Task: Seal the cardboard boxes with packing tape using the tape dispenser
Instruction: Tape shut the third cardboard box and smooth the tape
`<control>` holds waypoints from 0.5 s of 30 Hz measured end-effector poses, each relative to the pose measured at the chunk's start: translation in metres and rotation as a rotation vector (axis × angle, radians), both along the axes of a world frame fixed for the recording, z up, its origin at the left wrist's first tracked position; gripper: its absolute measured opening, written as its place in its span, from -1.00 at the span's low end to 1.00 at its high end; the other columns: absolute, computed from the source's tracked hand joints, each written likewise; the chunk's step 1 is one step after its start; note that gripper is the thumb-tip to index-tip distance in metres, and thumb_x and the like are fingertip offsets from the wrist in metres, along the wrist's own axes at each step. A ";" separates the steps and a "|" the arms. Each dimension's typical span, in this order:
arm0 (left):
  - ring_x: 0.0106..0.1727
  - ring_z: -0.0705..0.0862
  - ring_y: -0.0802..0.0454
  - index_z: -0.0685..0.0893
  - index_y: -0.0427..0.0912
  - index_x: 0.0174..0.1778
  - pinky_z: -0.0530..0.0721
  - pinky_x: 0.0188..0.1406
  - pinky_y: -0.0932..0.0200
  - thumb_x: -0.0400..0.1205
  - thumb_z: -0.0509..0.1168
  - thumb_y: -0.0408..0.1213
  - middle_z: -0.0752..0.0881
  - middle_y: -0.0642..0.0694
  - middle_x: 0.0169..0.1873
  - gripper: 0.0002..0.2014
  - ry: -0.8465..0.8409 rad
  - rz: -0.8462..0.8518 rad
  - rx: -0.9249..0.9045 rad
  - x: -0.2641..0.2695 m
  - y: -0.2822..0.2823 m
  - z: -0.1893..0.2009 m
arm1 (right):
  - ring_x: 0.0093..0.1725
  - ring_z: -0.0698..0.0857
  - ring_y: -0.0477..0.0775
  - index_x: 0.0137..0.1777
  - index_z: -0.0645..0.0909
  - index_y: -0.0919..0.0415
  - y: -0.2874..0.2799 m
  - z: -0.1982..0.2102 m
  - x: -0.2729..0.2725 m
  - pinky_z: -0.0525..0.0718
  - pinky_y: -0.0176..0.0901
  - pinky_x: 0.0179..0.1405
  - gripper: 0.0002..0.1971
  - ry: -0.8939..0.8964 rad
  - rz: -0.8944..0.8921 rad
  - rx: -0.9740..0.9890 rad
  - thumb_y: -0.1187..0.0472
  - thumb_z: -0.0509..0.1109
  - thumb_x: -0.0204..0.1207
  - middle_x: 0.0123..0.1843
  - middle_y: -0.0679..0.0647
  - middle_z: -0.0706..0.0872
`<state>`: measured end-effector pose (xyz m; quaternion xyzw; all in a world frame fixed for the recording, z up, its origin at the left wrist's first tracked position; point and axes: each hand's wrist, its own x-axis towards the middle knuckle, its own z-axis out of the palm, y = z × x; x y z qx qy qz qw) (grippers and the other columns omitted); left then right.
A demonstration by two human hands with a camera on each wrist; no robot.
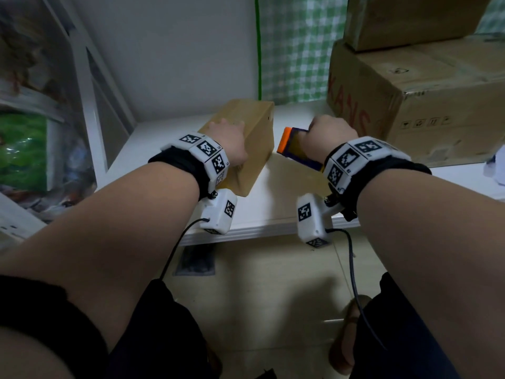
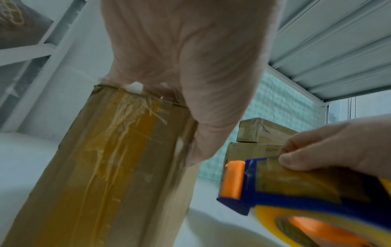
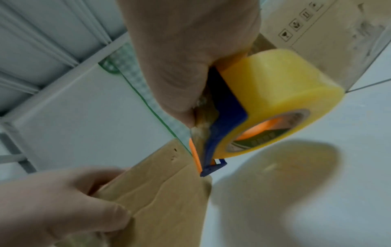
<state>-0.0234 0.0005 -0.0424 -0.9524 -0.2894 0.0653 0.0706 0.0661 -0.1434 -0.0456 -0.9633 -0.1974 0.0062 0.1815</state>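
**One box gripped, one tape dispenser held at its edge**

In the head view, a small cardboard box is seen standing on a white table, gripped from above by the left hand, its fingers curled over the far top edge. Just beside the box, on its right, a blue tape dispenser with an orange front pad is clenched in the right hand. Two larger brown cartons are stacked at the right of the table; red letters on the lower one's side are too blurred to be read, and a row of four small handling symbols is printed on its near face. One banded wrist unit with square black-and-white markers is worn on each arm.

From the left wrist, the box's near face is shown covered by a glossy, wrinkled strip of brownish tape, while the palm is pressed over its top. The dispenser is held to the right, apart from the box, a thumb pinching down on the tape over the blue frame.

From the right wrist, one thick yellow translucent tape roll with an orange core is seen mounted on the dispenser; printing on its inner ring cannot be read. The dispenser's orange tip is shown at the box's top corner; contact cannot be judged.
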 end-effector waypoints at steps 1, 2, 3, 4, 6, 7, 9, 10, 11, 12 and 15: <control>0.31 0.45 -0.27 0.33 -0.11 0.43 0.39 -0.11 -0.10 0.54 0.34 -0.10 0.45 -0.26 0.28 -0.44 -0.003 0.009 -0.007 0.000 -0.001 0.000 | -0.26 0.52 0.19 0.11 0.51 0.24 0.000 -0.006 0.003 0.48 -0.05 -0.21 -0.83 0.001 0.025 -0.022 0.20 0.20 0.59 -0.13 0.16 0.61; 0.32 0.44 -0.27 0.33 -0.10 0.43 0.43 -0.04 -0.14 0.52 0.37 -0.10 0.45 -0.26 0.28 -0.41 -0.005 0.018 -0.017 0.000 -0.001 0.000 | -0.26 0.52 0.19 0.17 0.46 0.21 -0.002 -0.013 0.004 0.49 -0.03 -0.20 -0.80 0.019 0.057 -0.048 0.22 0.20 0.58 -0.14 0.16 0.58; 0.32 0.43 -0.27 0.33 -0.09 0.42 0.46 0.04 -0.21 0.48 0.41 -0.10 0.45 -0.25 0.28 -0.38 -0.006 0.026 -0.028 0.000 -0.001 0.000 | -0.24 0.53 0.20 0.19 0.42 0.19 -0.003 -0.018 0.005 0.50 -0.02 -0.20 -0.78 0.030 0.087 -0.071 0.23 0.19 0.56 -0.15 0.16 0.57; 0.33 0.43 -0.27 0.33 -0.07 0.41 0.47 0.12 -0.30 0.44 0.44 -0.10 0.45 -0.24 0.27 -0.35 -0.005 0.036 -0.039 -0.001 -0.001 -0.001 | -0.23 0.54 0.21 0.18 0.42 0.18 -0.004 -0.022 0.006 0.50 -0.02 -0.19 -0.78 0.028 0.107 -0.089 0.23 0.20 0.55 -0.17 0.15 0.57; 0.36 0.40 -0.26 0.29 -0.04 0.45 0.45 0.21 -0.41 0.40 0.47 -0.09 0.43 -0.23 0.30 -0.27 -0.002 0.050 -0.049 -0.001 -0.002 0.000 | -0.22 0.55 0.21 0.11 0.42 0.15 -0.002 -0.029 0.008 0.50 -0.03 -0.21 -0.82 0.000 0.132 -0.118 0.20 0.22 0.53 -0.26 0.11 0.52; 0.38 0.39 -0.26 0.26 -0.03 0.48 0.44 0.22 -0.43 0.39 0.48 -0.08 0.42 -0.22 0.32 -0.22 0.005 0.052 -0.052 -0.002 -0.001 0.000 | -0.22 0.56 0.21 0.07 0.43 0.13 -0.001 -0.032 0.009 0.50 -0.04 -0.22 -0.83 -0.003 0.149 -0.130 0.15 0.25 0.52 -0.28 0.08 0.50; 0.42 0.35 -0.25 0.19 -0.03 0.55 0.45 0.24 -0.39 0.37 0.50 -0.04 0.38 -0.22 0.37 -0.12 0.020 0.038 -0.068 -0.003 0.000 0.002 | -0.23 0.58 0.17 -0.02 0.45 0.11 0.001 -0.036 0.008 0.51 -0.08 -0.27 -0.81 0.009 0.198 -0.159 0.02 0.27 0.51 -0.29 0.05 0.50; 0.43 0.34 -0.24 0.15 -0.02 0.58 0.46 0.23 -0.35 0.37 0.51 0.00 0.36 -0.22 0.38 -0.07 0.033 0.023 -0.079 -0.004 0.002 0.003 | -0.27 0.58 0.14 -0.08 0.48 0.13 0.002 -0.038 0.007 0.49 -0.12 -0.33 -0.77 0.010 0.221 -0.185 -0.04 0.24 0.53 -0.30 0.06 0.52; 0.43 0.34 -0.24 0.10 -0.01 0.61 0.49 0.22 -0.29 0.36 0.50 0.05 0.35 -0.22 0.39 -0.03 0.042 0.002 -0.094 -0.005 0.004 0.004 | -0.33 0.58 0.11 -0.15 0.51 0.15 0.003 -0.041 0.007 0.46 -0.15 -0.40 -0.69 0.013 0.237 -0.219 -0.10 0.21 0.55 -0.32 0.07 0.56; 0.41 0.37 -0.23 0.07 0.01 0.63 0.53 0.22 -0.21 0.37 0.48 0.12 0.35 -0.22 0.40 -0.01 0.042 -0.021 -0.120 -0.007 0.007 0.006 | -0.38 0.57 0.09 -0.23 0.53 0.17 0.004 -0.044 0.006 0.42 -0.18 -0.46 -0.62 0.024 0.252 -0.247 -0.15 0.19 0.56 -0.36 0.09 0.58; 0.38 0.45 -0.16 0.11 0.06 0.65 0.47 0.20 0.09 0.52 0.29 0.21 0.38 -0.18 0.48 -0.18 -0.053 -0.043 -0.263 -0.016 0.013 0.014 | -0.45 0.55 0.10 -0.32 0.56 0.20 0.007 -0.047 0.001 0.37 -0.19 -0.52 -0.55 0.059 0.260 -0.297 -0.18 0.19 0.56 -0.42 0.12 0.60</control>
